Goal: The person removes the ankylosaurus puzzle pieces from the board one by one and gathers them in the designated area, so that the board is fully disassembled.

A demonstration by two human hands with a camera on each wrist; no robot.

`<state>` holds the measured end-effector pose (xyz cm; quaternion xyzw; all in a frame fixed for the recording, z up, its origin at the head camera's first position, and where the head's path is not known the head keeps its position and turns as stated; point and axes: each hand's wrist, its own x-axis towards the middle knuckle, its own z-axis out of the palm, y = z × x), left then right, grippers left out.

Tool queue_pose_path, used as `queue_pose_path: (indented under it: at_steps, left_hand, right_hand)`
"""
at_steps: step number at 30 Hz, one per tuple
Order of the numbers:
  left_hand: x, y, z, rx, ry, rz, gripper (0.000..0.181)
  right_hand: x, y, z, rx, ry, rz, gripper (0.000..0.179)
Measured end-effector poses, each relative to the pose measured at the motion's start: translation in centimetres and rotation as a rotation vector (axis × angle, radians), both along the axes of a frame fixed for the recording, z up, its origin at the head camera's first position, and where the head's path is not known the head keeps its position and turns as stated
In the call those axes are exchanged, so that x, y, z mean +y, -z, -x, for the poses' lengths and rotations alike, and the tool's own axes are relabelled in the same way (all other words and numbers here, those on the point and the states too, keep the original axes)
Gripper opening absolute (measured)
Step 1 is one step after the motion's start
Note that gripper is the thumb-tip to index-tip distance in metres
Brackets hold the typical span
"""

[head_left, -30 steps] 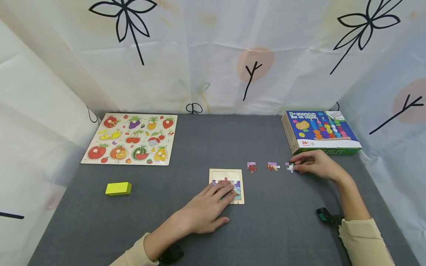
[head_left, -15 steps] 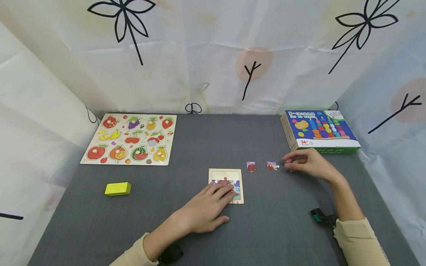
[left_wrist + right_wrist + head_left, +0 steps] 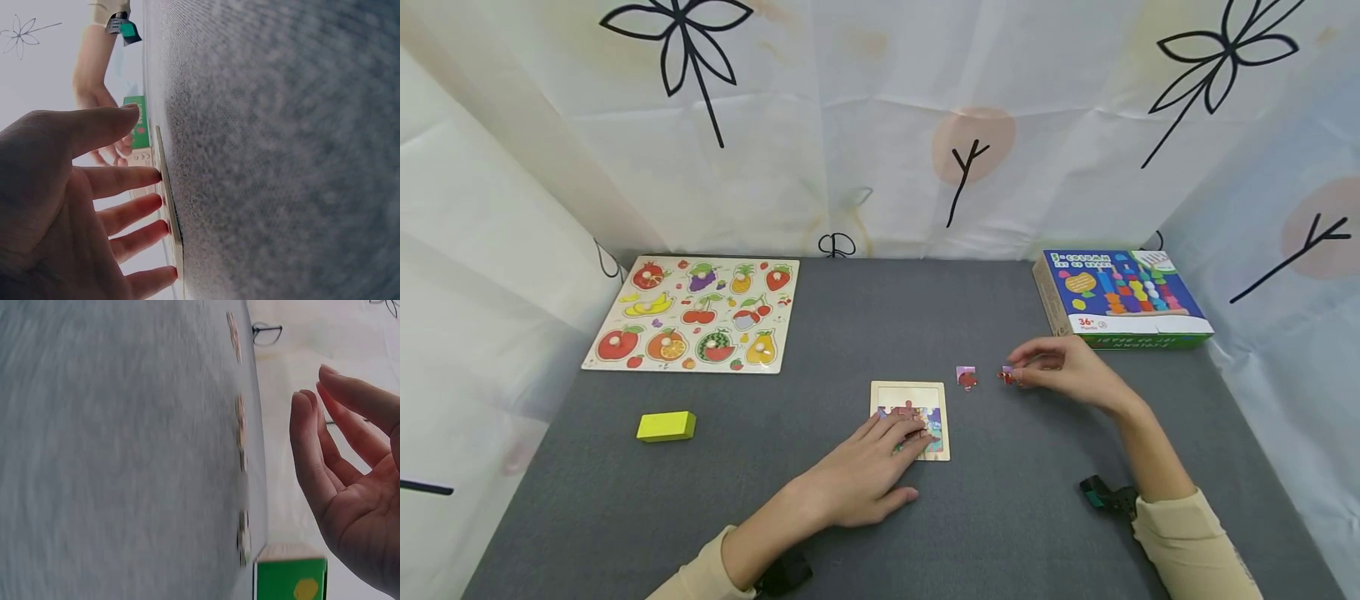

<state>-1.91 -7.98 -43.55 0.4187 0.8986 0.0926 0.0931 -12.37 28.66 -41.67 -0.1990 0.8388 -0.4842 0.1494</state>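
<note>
My left hand (image 3: 865,475) lies with spread fingers over a small wooden jigsaw tray (image 3: 908,388), partly filled with colourful pieces; in the left wrist view its fingertips touch the tray's edge (image 3: 169,200). To the right of the tray lies a purple-and-red jigsaw piece (image 3: 967,378). My right hand (image 3: 1071,371) hovers above a second jigsaw piece (image 3: 1006,376) and partly covers it. In the right wrist view thumb and fingers stand apart, holding nothing, while a third jigsaw piece (image 3: 244,539) lies on the table, hidden by the hand in the head view.
A fruit puzzle board (image 3: 692,312) lies at the back left, with a yellow block (image 3: 666,426) in front of it. At the back right stands a blue and green toy box (image 3: 1123,296). A patterned white curtain (image 3: 880,125) hangs behind the grey table (image 3: 760,467).
My right hand has moved left, from the third jigsaw piece to over the second, leaving the pieces on the table. My left hand has stayed on the tray.
</note>
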Motion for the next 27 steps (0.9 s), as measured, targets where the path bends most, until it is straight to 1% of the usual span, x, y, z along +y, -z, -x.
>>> queue_pose_path:
  at_steps: [3,6,9,13,19,21,27]
  left_hand:
    - [0.0,0.0,0.0,-0.001,0.004,-0.010,0.066]
    - [0.0,0.0,-0.1,0.014,0.002,-0.006,0.066]
    - [0.0,-0.1,-0.2,0.025,-0.002,0.012,0.066]
    - [0.0,-0.4,-0.5,0.016,-0.010,0.034,0.067]
    - [-0.2,-1.3,-1.4,-0.010,-0.025,0.068,0.070]
    - [-0.2,-1.5,-1.7,-0.025,-0.032,0.087,0.071]
    - [-0.3,-2.1,-2.3,-0.102,-0.064,0.156,0.075]
  right_hand:
    - [-0.8,0.1,0.0,-0.003,-0.019,0.016,0.021]
    - [-1.9,0.0,-0.1,-0.012,-0.035,0.020,0.022]
    - [-3.0,-0.1,-0.2,-0.025,-0.050,0.014,0.023]
    - [-4.6,-0.3,-0.4,-0.052,-0.089,0.025,0.023]
    - [-7.2,0.1,-0.4,-0.070,-0.177,0.083,0.021]
    - [-8.0,0.2,-0.4,-0.073,-0.200,0.085,0.021]
    - [-10.1,0.4,-0.4,-0.079,-0.260,0.064,0.022]
